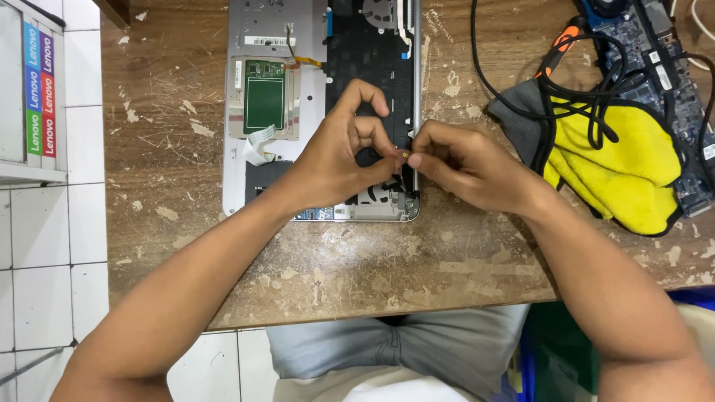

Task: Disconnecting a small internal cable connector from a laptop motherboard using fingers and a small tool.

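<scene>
An opened laptop base [275,45] lies on the worn wooden table [171,164], its silver shell bared with a green touchpad board [264,95] and a white ribbon cable [257,145]. My left hand [339,156] and my right hand [458,164] meet over the shell's right edge, near its front corner. Between their fingertips they pinch a tiny gold-coloured part [402,152], perhaps a cable end; it is too small to tell. A thin black wire hangs just below the fingers.
A yellow cloth [625,160] with a grey cloth [521,112] and tangled black cables [588,97] lies at the right, beside a blue circuit board [670,67]. A white box [30,89] stands at the far left over a tiled floor. The table's front edge runs above my lap.
</scene>
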